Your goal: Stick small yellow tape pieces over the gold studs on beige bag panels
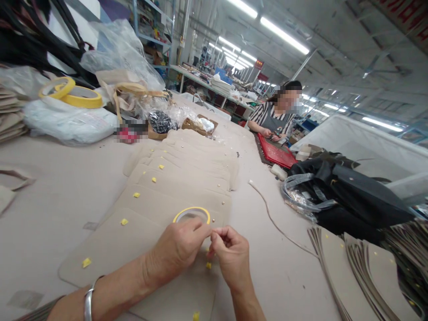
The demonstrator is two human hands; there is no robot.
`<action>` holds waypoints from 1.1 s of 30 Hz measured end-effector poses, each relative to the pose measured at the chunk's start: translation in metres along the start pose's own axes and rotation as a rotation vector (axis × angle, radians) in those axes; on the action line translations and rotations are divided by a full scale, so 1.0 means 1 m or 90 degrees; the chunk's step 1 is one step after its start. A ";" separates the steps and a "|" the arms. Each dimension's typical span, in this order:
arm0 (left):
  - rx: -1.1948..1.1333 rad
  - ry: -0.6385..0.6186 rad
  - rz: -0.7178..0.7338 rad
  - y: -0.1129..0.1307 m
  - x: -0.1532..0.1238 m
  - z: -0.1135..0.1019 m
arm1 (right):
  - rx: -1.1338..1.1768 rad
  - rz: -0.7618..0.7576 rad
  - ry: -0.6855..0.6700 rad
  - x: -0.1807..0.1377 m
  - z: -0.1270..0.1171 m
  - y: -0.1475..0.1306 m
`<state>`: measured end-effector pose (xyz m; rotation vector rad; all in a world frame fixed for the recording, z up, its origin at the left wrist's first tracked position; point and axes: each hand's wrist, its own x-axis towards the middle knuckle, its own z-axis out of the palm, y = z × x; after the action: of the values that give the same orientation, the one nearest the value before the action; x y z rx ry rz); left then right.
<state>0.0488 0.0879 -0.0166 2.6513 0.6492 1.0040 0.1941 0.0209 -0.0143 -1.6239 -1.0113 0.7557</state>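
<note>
My left hand [182,245] is closed around a roll of yellow tape [191,210], whose far rim shows beyond the knuckles. My right hand [230,249] is pinched shut, its thumb and fingertips meeting those of the left. What lies between these fingertips is too small to make out. Beneath both hands, overlapping beige panels [180,178] run away up the table in a row. Small yellow tape pieces [87,262] mark their left edges, and small metal studs [223,203] sit along the right. More yellow bits [208,265] show just below my fingers.
Two yellow tape rolls [82,97] rest on a white plastic bag [67,120] at left. Beyond the panels stand small open boxes [199,125]. A co-worker [276,116] handles a red piece [277,152]. Black bags [351,196], a cord [267,209] and beige stacks [337,263] lie right.
</note>
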 end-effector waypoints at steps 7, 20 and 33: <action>0.085 -0.037 0.017 -0.008 -0.010 0.020 | 0.055 0.160 0.006 0.036 -0.018 0.019; 0.139 -0.135 0.014 -0.012 -0.015 0.036 | -0.302 -0.030 -0.044 0.046 -0.008 0.023; 0.155 -0.151 -0.013 -0.011 -0.017 0.037 | -0.249 -0.053 -0.007 0.034 -0.017 0.040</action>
<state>0.0594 0.0871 -0.0576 2.9038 0.7863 0.6246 0.2336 0.0398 -0.0477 -1.8943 -1.2854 0.5319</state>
